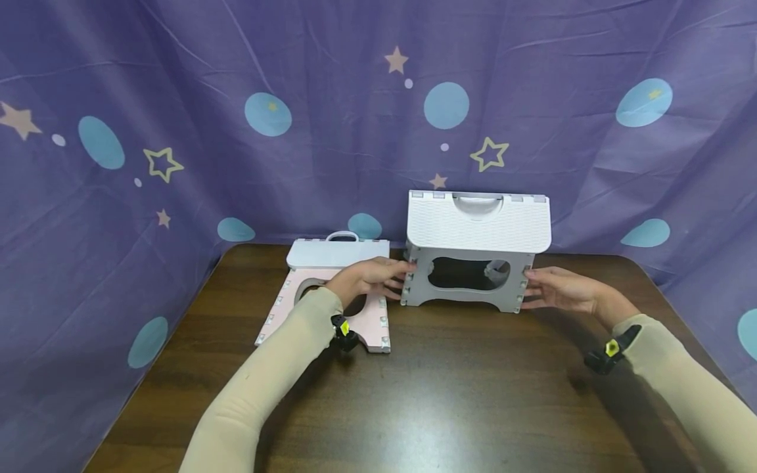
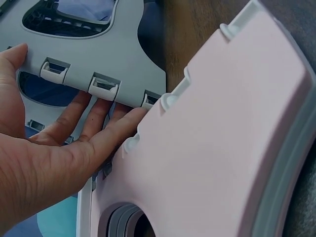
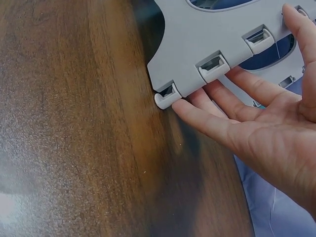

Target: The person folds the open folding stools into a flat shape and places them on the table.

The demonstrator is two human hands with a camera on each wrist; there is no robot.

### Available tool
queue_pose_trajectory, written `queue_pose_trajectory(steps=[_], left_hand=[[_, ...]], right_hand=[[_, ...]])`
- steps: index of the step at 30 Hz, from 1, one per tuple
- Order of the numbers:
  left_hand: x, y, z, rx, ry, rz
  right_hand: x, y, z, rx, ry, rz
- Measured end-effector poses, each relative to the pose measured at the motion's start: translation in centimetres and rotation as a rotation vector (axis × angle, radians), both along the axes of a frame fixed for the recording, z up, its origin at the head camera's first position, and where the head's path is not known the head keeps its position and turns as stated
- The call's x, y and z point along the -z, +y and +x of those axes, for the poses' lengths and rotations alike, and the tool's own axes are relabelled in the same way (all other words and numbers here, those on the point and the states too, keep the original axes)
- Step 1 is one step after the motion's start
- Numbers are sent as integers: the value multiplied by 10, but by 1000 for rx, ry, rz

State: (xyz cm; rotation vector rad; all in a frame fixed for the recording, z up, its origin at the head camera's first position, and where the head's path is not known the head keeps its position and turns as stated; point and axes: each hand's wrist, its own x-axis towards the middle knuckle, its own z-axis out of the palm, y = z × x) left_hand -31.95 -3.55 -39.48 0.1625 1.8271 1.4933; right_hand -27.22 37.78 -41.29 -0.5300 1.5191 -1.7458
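A grey and white folding step stool (image 1: pixel 479 230) stands unfolded at the back of the table, its white top towards the curtain and an opening in its front panel. My left hand (image 1: pixel 368 277) holds its left side, thumb at the front edge and fingers along the hinged side. On the opposite side my right hand (image 1: pixel 564 292) grips the matching edge; in the right wrist view its thumb and fingers (image 3: pixel 207 118) lie against the hinge clips. Under my left wrist a pink and white folding stool (image 1: pixel 376 322) lies folded flat, partly hidden by that arm.
The brown wooden table (image 1: pixel 449 394) has rounded far corners. Behind it hangs a purple curtain (image 1: pixel 355 164) with stars and blue spots, close to the backs of both stools. The pink stool sits just left of the grey one, with a narrow gap between.
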Motion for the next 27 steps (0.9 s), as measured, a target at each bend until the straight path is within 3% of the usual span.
queue_pose_trajectory(steps=[14,27], left_hand=[[0,0,1,1,12,-20],[-2,0,3,15,-24,-12]], right_hand=[[1,2,-3,-20,-15,-13],[4,2,-3,-16,-7,-15]])
